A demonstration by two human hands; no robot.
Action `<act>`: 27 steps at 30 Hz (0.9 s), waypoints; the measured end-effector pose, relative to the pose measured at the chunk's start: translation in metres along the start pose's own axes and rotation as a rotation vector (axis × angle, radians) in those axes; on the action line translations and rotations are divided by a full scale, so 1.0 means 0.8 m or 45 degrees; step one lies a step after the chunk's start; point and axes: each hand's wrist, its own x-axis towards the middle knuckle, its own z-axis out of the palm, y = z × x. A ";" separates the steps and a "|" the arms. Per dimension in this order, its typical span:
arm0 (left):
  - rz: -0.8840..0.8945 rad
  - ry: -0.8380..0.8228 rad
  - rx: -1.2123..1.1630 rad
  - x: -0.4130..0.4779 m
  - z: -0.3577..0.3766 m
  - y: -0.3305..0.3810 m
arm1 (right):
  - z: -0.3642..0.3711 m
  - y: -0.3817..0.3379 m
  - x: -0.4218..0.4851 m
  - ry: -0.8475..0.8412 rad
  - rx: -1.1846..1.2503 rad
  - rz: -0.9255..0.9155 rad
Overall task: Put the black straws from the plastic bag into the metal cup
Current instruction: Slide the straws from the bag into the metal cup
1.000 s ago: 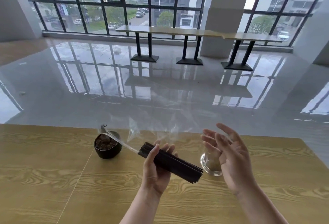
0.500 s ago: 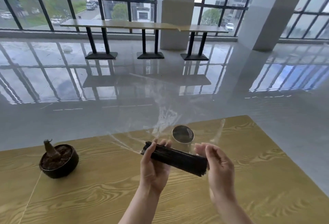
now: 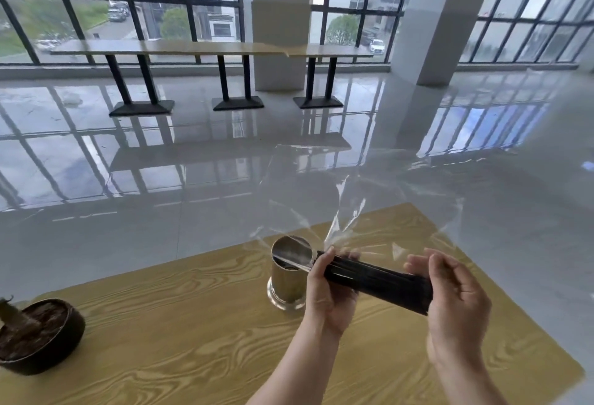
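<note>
A bundle of black straws [image 3: 376, 280] lies almost level in the air, wrapped in a clear plastic bag [image 3: 347, 211] that fans upward above it. My left hand [image 3: 331, 292] grips the bundle's left end. My right hand [image 3: 456, 305] cups its right end, fingers curled around it. The metal cup [image 3: 287, 279] stands upright on the wooden table [image 3: 193, 324], just left of my left hand; the bundle's left tip is at the cup's rim.
A dark bowl [image 3: 38, 337] with a brown stump in it sits at the table's left edge. The table's far edge runs diagonally behind the cup, with glossy floor beyond. Long tables stand by the windows far back.
My view has swung right and closer. The bundle now sits beside the cup's rim, and my right hand has closed further around its right end.
</note>
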 end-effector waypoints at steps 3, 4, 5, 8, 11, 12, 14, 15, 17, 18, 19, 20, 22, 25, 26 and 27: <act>-0.072 -0.016 0.009 0.018 0.009 -0.027 | -0.018 0.000 0.019 0.029 -0.018 -0.058; -0.093 -0.008 0.004 0.022 0.011 -0.035 | -0.023 0.000 0.024 0.031 -0.032 -0.080; -0.111 0.003 0.000 0.026 0.012 -0.043 | -0.027 0.001 0.029 0.032 -0.046 -0.099; -0.145 0.006 -0.014 0.036 0.010 -0.060 | -0.036 0.002 0.041 0.019 -0.102 -0.157; -0.136 -0.015 -0.032 0.043 0.008 -0.068 | -0.037 0.001 0.050 -0.030 -0.214 -0.206; -0.124 -0.018 -0.028 0.045 0.007 -0.068 | -0.035 -0.001 0.052 -0.049 -0.246 -0.215; -0.099 -0.023 -0.029 0.051 0.007 -0.068 | -0.028 -0.004 0.057 -0.085 -0.298 -0.238; -0.087 -0.024 -0.036 0.053 0.006 -0.067 | -0.024 -0.007 0.060 -0.107 -0.316 -0.251; -0.068 -0.021 -0.038 0.057 0.007 -0.064 | -0.014 -0.012 0.067 -0.149 -0.342 -0.277; -0.064 -0.015 -0.035 0.058 0.007 -0.062 | -0.008 -0.014 0.070 -0.166 -0.351 -0.282; -0.063 -0.006 -0.030 0.060 0.007 -0.060 | -0.003 -0.016 0.073 -0.185 -0.355 -0.284; -0.062 0.003 -0.026 0.061 0.007 -0.058 | 0.003 -0.018 0.075 -0.208 -0.355 -0.287; -0.056 0.022 -0.028 0.063 0.005 -0.054 | 0.013 -0.025 0.080 -0.267 -0.376 -0.318; -0.036 0.010 -0.052 0.067 0.006 -0.047 | 0.028 -0.038 0.088 -0.357 -0.470 -0.419; -0.030 -0.003 -0.060 0.068 0.006 -0.044 | 0.034 -0.043 0.091 -0.378 -0.507 -0.457; -0.030 -0.015 -0.073 0.069 0.006 -0.042 | 0.040 -0.048 0.095 -0.395 -0.545 -0.494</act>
